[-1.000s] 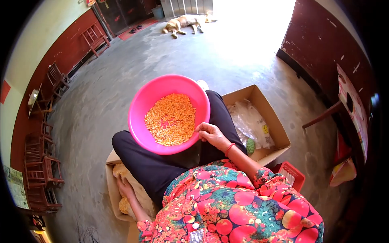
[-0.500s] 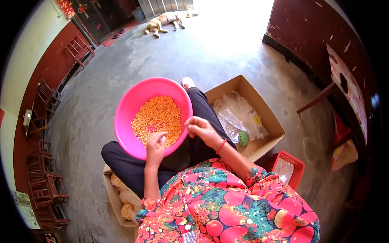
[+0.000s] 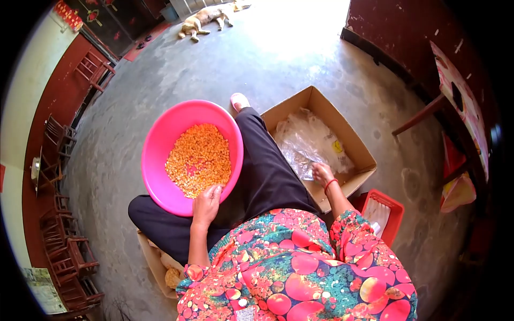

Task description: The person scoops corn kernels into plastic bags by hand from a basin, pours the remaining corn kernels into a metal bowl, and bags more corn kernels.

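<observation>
A pink plastic basin [image 3: 153, 160] leans on my crossed legs, with a layer of orange corn kernels [image 3: 199, 152] across its bottom. My left hand [image 3: 206, 203] is at the basin's near edge, thumb and fingers pressed together; anything between them is too small to make out. To the right, my right hand [image 3: 323, 174] reaches into an open cardboard box [image 3: 364, 152]. Its fingers are curled down beside crumpled clear plastic bags [image 3: 308, 139], and what they hold is hidden.
A red plastic basket [image 3: 395, 214] with white contents stands right of my hip. Another cardboard box [image 3: 151, 262] with bagged yellowish things is by my left leg. Farther off are wooden chairs [image 3: 72, 257], a table [image 3: 466, 101] and a lying dog [image 3: 209, 18].
My right hand has moved from beside the basin's rim into the cardboard box, and the green bumpy thing there is now hidden. My left hand stays at the basin. The view has shifted slightly.
</observation>
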A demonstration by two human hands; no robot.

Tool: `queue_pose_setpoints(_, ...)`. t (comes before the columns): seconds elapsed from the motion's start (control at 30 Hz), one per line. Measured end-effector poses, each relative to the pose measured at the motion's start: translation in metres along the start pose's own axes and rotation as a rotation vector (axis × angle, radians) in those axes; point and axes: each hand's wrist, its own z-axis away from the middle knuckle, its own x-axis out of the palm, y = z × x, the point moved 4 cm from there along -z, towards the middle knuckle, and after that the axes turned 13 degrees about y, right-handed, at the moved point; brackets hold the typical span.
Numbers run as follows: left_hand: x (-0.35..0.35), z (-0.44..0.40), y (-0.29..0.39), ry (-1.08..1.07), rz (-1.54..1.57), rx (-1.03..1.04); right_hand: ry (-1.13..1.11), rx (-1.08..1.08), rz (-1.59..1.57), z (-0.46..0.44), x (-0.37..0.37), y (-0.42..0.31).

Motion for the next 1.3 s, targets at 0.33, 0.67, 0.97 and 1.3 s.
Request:
queue_pose_setpoints(0.33,0.003,-0.002,0.003,-0.044,0.021,-0.061,0.455,0.004,0.515,-0.033,-0.11,0.029)
queue_pose_setpoints(0.67,0.008,-0.002,-0.001,-0.072,-0.046,-0.132,0.681,-0.119,0.707,-0.087,-0.143,0.026)
queue_pose_setpoints(0.97,0.009,-0.002,-0.007,-0.083,-0.018,-0.191,0.395,0.094,0.157,-0.064,-0.128,0.022)
queue_pose_setpoints(1.3,0.01,-0.002,-0.007,-0.044,-0.046,-0.162,0.303,-0.024,-0.355,-0.056,-0.098,0.033)
